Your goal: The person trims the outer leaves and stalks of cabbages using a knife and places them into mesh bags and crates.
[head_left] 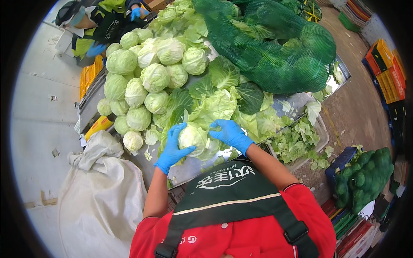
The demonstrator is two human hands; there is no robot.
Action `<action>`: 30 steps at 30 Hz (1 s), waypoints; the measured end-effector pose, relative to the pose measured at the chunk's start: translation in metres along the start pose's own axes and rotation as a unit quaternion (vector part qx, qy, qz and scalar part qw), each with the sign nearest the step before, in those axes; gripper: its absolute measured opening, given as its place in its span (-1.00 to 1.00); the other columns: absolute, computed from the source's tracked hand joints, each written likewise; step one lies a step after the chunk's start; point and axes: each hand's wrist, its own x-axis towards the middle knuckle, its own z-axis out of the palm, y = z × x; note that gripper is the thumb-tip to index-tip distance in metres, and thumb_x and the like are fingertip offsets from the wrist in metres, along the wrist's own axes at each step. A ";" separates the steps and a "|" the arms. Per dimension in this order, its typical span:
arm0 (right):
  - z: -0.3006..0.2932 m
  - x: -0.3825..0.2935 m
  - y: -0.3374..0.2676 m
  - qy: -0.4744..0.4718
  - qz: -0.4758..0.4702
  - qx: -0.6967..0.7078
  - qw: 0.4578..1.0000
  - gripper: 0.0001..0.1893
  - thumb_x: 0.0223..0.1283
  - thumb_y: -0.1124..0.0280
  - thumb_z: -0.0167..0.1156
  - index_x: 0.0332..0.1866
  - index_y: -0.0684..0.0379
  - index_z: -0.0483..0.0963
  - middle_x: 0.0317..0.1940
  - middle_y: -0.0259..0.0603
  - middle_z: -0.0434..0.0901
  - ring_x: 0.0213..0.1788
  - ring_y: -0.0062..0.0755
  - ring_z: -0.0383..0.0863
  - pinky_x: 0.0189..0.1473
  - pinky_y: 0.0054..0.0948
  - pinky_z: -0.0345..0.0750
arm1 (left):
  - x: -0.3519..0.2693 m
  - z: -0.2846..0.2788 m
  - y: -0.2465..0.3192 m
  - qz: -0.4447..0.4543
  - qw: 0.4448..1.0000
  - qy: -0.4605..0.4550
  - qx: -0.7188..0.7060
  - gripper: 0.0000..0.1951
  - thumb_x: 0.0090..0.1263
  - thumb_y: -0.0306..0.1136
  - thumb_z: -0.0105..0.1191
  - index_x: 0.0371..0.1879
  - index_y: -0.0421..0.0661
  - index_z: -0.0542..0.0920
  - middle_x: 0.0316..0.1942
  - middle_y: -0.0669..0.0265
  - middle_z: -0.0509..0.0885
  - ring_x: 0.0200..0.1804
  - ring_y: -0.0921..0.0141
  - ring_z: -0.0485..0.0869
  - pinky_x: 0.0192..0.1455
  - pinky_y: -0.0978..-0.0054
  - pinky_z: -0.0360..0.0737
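Observation:
My left hand [174, 146], in a blue glove, grips the left side of a pale green cabbage head [192, 139] over the metal table [188, 171]. My gloved right hand [230, 133] is at the right of that head, fingers curled near its loose leaf edge. Whether the right fingers pinch a leaf is hard to tell. Torn outer leaves [219, 103] lie just beyond both hands. On the left, trimmed cabbage heads [155, 77] are piled up, with one small head [132, 141] near the table's edge.
A green mesh sack of cabbages [274, 48] covers the far right of the table. A crate of leaves [295, 138] stands below the right edge. A white woven sack [100, 200] is at left. Another gloved person [100, 32] works at the far left.

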 end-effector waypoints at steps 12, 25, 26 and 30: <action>-0.036 -0.010 -0.071 0.129 -0.095 -0.176 0.971 -0.54 0.17 0.11 0.28 0.12 0.09 0.44 0.04 -0.11 0.48 -0.17 -0.01 0.64 -0.12 -0.16 0.59 | -0.022 0.007 -0.031 -0.096 0.891 0.129 -0.423 -0.21 0.16 -0.37 0.26 0.43 -0.13 0.23 0.37 0.16 0.35 0.36 0.25 0.36 0.44 0.30 0.29; -0.014 0.007 -0.060 0.008 -0.080 0.017 0.997 -0.52 0.09 0.08 0.37 -0.01 0.24 0.56 -0.23 -0.11 0.61 -0.19 -0.26 0.61 -0.10 -0.39 0.55 | -0.014 0.044 -0.021 0.044 0.978 0.140 -0.150 -0.10 -0.02 -0.26 0.46 0.36 -0.19 0.28 0.37 0.09 0.30 0.40 0.18 0.29 0.47 0.23 0.20; -0.011 0.009 -0.057 -0.014 -0.061 0.027 0.998 -0.52 0.09 0.08 0.36 -0.01 0.24 0.55 -0.24 -0.11 0.61 -0.18 -0.27 0.61 -0.10 -0.39 0.55 | -0.012 0.043 -0.016 0.055 0.981 0.137 -0.125 -0.09 -0.03 -0.24 0.46 0.36 -0.19 0.29 0.36 0.08 0.30 0.41 0.16 0.28 0.47 0.22 0.20; -0.006 0.018 -0.032 -0.060 -0.028 0.017 0.998 -0.54 0.09 0.03 0.33 -0.06 0.21 0.56 -0.27 -0.07 0.63 -0.18 -0.16 0.63 -0.09 -0.33 0.57 | -0.015 0.045 -0.013 0.083 0.983 0.133 -0.091 -0.11 -0.04 -0.22 0.45 0.34 -0.17 0.31 0.37 0.07 0.29 0.42 0.13 0.26 0.47 0.21 0.19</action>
